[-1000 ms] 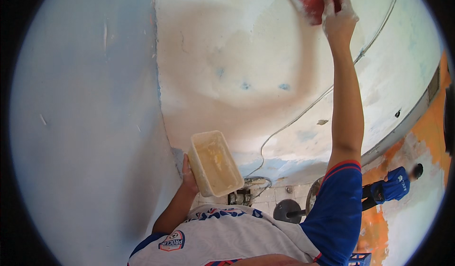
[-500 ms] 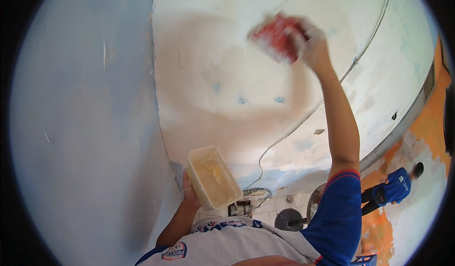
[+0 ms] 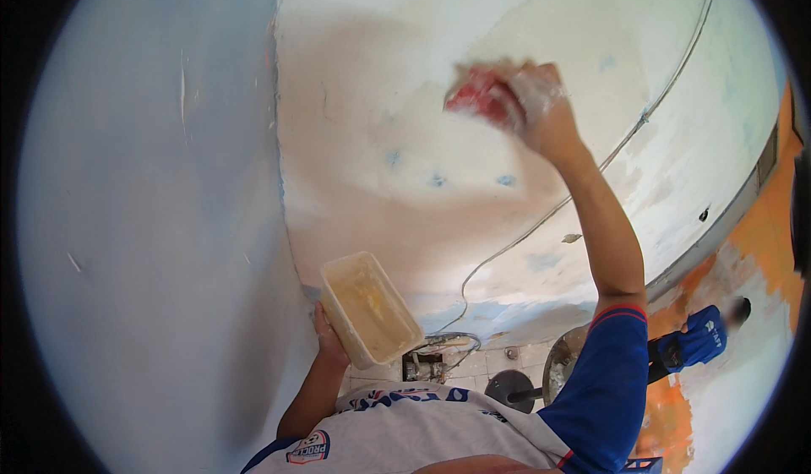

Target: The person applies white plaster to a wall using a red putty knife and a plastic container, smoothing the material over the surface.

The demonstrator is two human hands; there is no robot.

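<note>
Nearest you: yr shirt (image 3: pixel 422 432) fills the bottom of view, & just past it yr left hand (image 3: pixel 331 340) has the cream tub (image 3: pixel 343 320) by its left side, grip closed on the wall; fingers under it mostly hidden, so can't tell how they're spread. Tub's tilted w/ its mouth toward you, pale smears & a yellowish patch inside; it's hardly moved vs 1 sec ago. Farther up, yr right hand (image 3: pixel 542 106) is wrapped tight round the red flat tool (image 3: pixel 483 96), no gap showing, tho motion blur hides the exact finger positions. Big change: a sec ago that tool was up at the top edge of view; now it's lower & more left, near the middle of the pale wall (image 3: pixel 397 68), & since half a sec ago it looks turned more edge-on. Can't tell if the edge is touching. For the work in hand, I'd judge the stroke has come down to the area above the blue spots (image 3: pixel 437 181), prob. still mid-pass. The thin cable (image 3: pixel 515 239) runs diagonally behind yr right forearm (image 3: pixel 610 237), so worth minding. Farthest, at right: a co-worker (image 3: pixel 701 336) in a blue top, by the patchy orange wall (image 3: pixel 672 415).
</note>
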